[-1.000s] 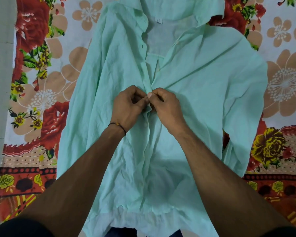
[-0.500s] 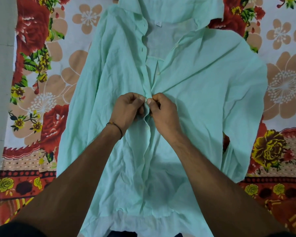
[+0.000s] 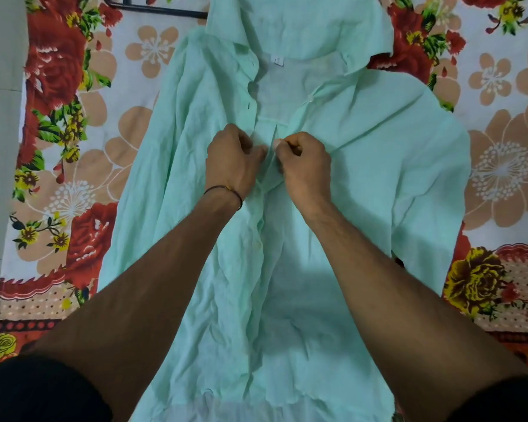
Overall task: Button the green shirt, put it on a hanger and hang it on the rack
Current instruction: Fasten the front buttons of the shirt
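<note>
The green shirt (image 3: 363, 178) lies face up on the flowered bedsheet (image 3: 500, 166), collar at twelve o'clock, hem at six, so its front opening runs straight along that line between my hands. My left hand (image 3: 232, 162) pinches the buttonhole edge in a narrow grip; my right hand (image 3: 305, 166) pinches the button edge likewise, thumbs nearly touching. The next free button (image 3: 311, 98) sits toward one o'clock of my right hand, the nearer one, so I judge I work upward.
</note>
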